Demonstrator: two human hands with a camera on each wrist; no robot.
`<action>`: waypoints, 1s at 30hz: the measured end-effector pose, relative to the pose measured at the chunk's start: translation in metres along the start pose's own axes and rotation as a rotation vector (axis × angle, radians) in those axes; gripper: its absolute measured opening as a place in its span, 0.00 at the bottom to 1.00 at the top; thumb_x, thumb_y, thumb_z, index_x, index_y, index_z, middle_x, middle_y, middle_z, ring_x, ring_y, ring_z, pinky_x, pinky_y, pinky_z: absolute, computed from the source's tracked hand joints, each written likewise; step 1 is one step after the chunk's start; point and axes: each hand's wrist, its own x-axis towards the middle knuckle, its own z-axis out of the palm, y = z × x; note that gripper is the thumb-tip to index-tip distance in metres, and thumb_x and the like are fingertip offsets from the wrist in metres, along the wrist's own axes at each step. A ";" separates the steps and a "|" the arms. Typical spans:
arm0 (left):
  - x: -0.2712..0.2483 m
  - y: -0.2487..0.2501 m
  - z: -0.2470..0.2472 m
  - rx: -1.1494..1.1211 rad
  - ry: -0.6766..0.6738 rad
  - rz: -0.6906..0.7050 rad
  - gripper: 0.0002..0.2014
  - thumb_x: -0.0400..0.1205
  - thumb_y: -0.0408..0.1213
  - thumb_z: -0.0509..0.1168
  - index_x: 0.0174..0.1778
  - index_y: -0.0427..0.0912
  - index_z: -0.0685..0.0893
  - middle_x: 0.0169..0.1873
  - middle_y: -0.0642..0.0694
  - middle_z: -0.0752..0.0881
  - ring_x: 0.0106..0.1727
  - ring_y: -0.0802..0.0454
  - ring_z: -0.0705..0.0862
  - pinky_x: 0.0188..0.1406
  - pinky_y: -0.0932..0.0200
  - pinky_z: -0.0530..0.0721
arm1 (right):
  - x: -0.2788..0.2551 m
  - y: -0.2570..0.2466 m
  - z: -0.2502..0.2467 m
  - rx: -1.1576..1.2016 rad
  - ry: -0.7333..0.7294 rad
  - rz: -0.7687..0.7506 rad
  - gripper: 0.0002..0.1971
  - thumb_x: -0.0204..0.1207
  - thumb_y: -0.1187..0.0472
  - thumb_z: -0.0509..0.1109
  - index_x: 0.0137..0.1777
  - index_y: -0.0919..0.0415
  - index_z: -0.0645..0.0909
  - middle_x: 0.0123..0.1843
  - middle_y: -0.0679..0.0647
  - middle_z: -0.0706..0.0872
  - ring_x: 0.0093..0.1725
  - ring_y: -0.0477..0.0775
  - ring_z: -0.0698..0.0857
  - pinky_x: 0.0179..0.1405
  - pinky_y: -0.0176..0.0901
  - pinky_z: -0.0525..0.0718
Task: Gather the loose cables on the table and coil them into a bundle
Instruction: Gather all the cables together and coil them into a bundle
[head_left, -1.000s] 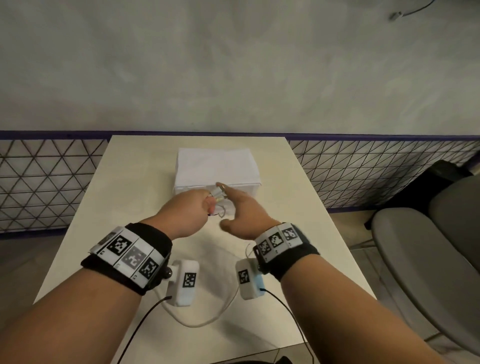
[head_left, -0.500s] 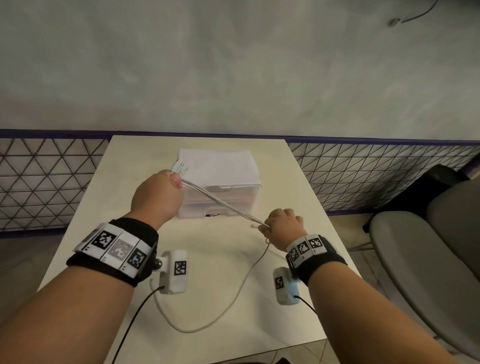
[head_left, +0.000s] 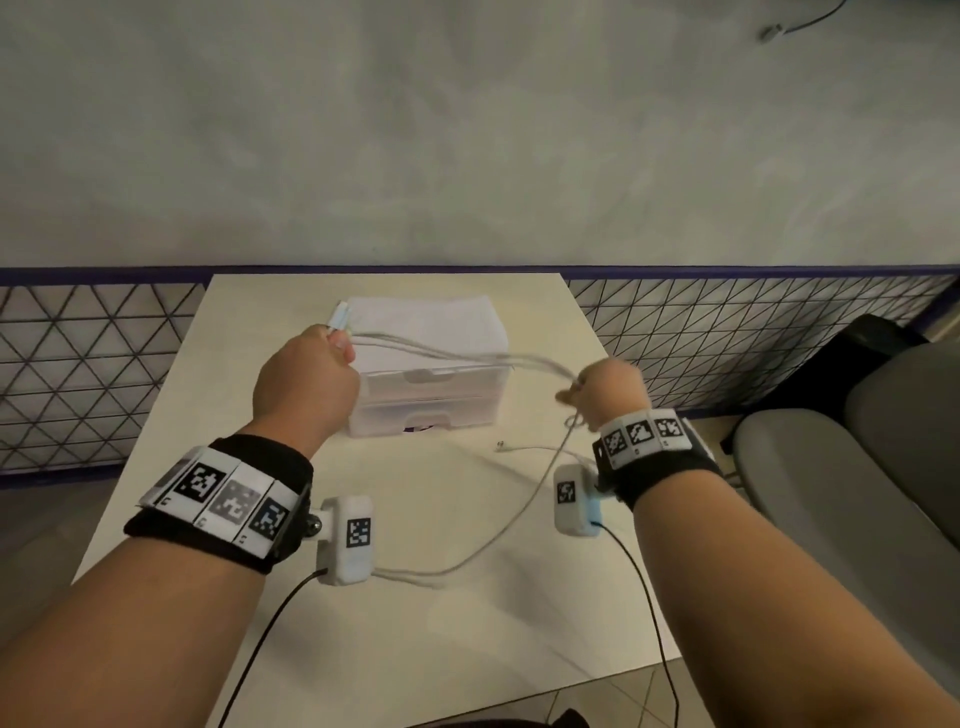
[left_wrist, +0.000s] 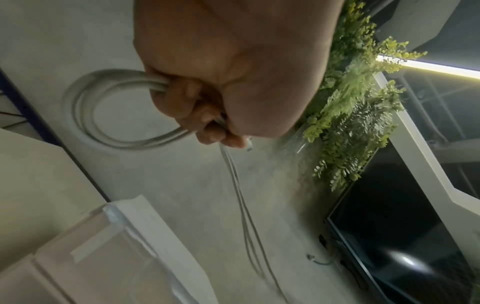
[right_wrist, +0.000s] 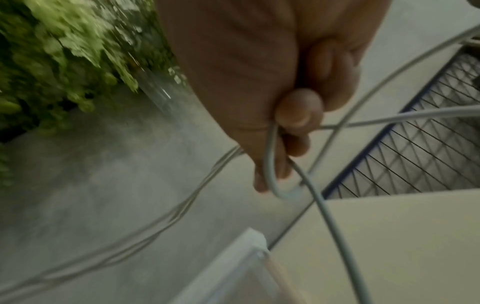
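Looks like an office or meeting-room corner. Small cream table (head_left: 249, 467) pushed against a bare grey plaster wall (head_left: 467, 130), blue-trimmed wire-mesh panel (head_left: 93, 364) along its base. Grey padded chair (head_left: 857, 467) to the right. Left wrist view shows a dark wall screen (left_wrist: 415, 236), decorative fern greenery (left_wrist: 358, 102), a strip light (left_wrist: 441, 69) above.

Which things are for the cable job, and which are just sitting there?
For the job: white cables; left hand and right hand, both gripping them.

Just sitting there: clear drawer box, table, grey chair.
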 end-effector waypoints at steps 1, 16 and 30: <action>-0.002 0.003 0.001 0.005 -0.037 0.020 0.14 0.87 0.41 0.47 0.46 0.44 0.78 0.40 0.43 0.79 0.41 0.41 0.76 0.40 0.53 0.70 | 0.000 -0.001 -0.013 0.116 0.121 -0.031 0.15 0.75 0.49 0.71 0.48 0.63 0.85 0.42 0.56 0.89 0.42 0.54 0.88 0.49 0.49 0.89; -0.022 0.019 0.035 0.038 -0.206 0.170 0.11 0.86 0.38 0.50 0.42 0.45 0.76 0.31 0.55 0.72 0.38 0.45 0.74 0.37 0.56 0.66 | -0.020 0.009 0.037 0.262 -0.190 0.066 0.07 0.69 0.62 0.78 0.44 0.62 0.85 0.41 0.56 0.91 0.40 0.53 0.91 0.47 0.48 0.91; -0.024 0.013 0.041 0.106 -0.339 0.217 0.14 0.85 0.36 0.51 0.34 0.50 0.72 0.30 0.55 0.74 0.34 0.48 0.75 0.29 0.56 0.65 | -0.028 0.031 0.069 0.030 -0.176 -0.008 0.17 0.74 0.65 0.68 0.64 0.59 0.80 0.64 0.60 0.82 0.60 0.61 0.83 0.61 0.50 0.83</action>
